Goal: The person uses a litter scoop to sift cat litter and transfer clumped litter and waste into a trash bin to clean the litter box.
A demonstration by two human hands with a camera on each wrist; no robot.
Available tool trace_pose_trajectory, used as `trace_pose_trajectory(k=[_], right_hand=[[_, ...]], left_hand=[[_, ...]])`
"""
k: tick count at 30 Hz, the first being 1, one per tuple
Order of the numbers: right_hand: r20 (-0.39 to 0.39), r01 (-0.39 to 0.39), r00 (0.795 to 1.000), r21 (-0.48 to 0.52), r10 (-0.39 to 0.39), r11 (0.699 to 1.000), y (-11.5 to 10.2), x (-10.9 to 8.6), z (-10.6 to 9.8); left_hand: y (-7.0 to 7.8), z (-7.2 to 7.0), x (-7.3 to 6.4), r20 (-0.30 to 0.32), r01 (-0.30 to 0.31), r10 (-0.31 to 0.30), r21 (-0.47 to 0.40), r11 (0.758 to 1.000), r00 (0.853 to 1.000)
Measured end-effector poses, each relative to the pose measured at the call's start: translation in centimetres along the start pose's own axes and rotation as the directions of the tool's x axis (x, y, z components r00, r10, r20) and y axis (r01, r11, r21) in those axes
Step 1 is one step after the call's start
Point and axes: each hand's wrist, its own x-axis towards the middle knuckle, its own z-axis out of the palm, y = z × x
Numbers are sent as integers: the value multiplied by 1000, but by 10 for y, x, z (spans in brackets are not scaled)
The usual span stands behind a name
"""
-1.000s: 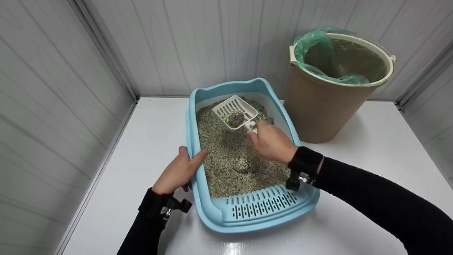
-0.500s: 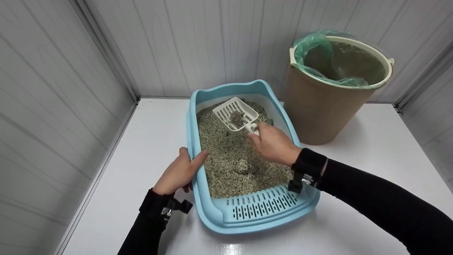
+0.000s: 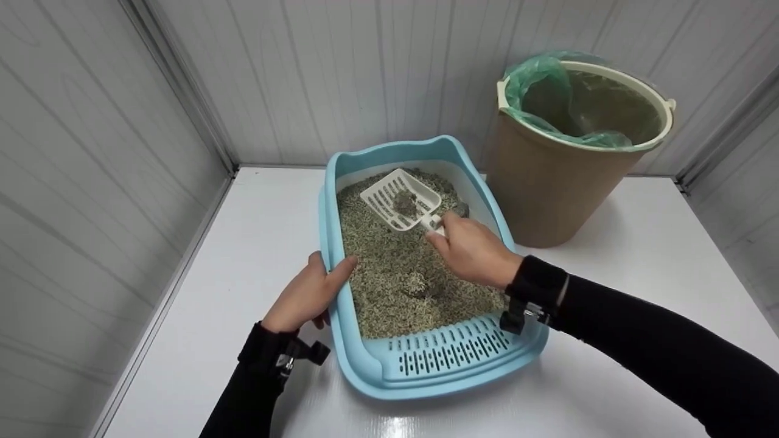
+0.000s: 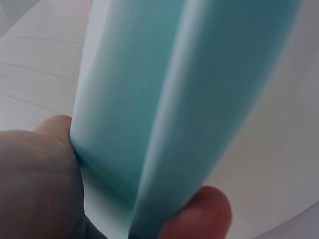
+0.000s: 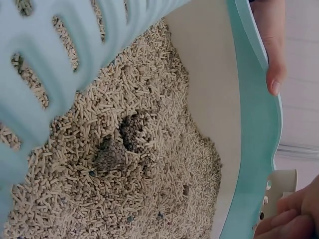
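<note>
A white slotted litter scoop (image 3: pixel 389 193) is held over the litter (image 3: pixel 380 292) by my right hand (image 3: pixel 475 249), whose fingers curl round its handle. In the scoop sits a grey-brown clump (image 3: pixel 405 204). My left hand (image 3: pixel 307 292) grips the left rim of the blue litter box (image 3: pixel 338 304), thumb over the edge and fingers outside. In the left wrist view, the thumb and a fingertip (image 4: pixel 202 216) lie on either side of the blue wall. A darker clump (image 5: pixel 112 154) shows in the pellets in the right wrist view, which catches just a corner of the scoop (image 5: pixel 279 191).
A brown bin (image 3: pixel 548 188) with a cream rim and a green bag liner (image 3: pixel 538 73) stands right of the box, close to the back wall. The box's slotted blue step (image 3: pixel 450 350) faces me. White panel walls (image 3: pixel 292 79) enclose the white table (image 3: pixel 255 225).
Loose pellets round the clump in the scoop have dropped away, leaving more of the slots bare. The scoop and right hand have shifted slightly towards me. The left hand stays on the rim.
</note>
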Motion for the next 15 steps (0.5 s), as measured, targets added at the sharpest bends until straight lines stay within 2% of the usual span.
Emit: trace_pose_trajectory(k=[7, 12, 15], right_hand=[[-19, 21, 1000, -16, -22, 1000, 1, -3, -2], [12, 26, 1000, -6, -26, 1000, -1, -7, -9], [36, 43, 998, -26, -42, 999, -4, -10, -20]], left_hand=[[0, -1, 1, -1, -6, 6, -4, 1000, 1000], [0, 0, 1, -5, 0, 0, 3, 1000, 1000], [0, 0, 0, -5, 8, -8, 5, 1000, 1000]])
